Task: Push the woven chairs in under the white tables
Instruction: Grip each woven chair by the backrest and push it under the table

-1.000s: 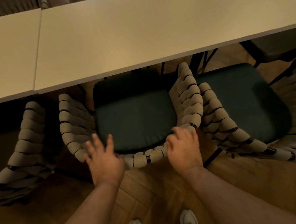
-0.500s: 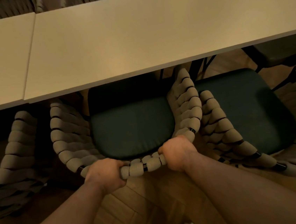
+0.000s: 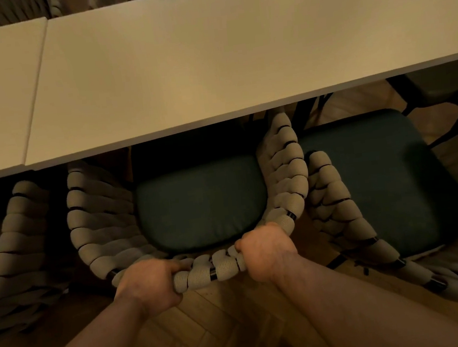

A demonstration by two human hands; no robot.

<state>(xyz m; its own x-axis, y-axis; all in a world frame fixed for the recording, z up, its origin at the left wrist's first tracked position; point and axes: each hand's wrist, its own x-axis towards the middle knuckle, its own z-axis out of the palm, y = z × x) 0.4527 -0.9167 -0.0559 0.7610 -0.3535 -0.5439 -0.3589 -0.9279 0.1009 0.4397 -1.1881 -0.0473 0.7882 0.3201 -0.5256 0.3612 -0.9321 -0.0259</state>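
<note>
Woven chair (image 3: 200, 204) faces the white table (image 3: 238, 59), left hand (image 3: 149, 286) and right hand (image 3: 267, 251) clamped on its back rim.

Rope-woven chair (image 3: 100, 220), matt smooth table (image 3: 210, 62)

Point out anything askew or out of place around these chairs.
The right-hand chair sits turned at an angle to the white table, its green cushion almost wholly uncovered, while the middle chair, gripped by the left hand and right hand, is partly under. Nothing looks spilled or damaged.
</note>
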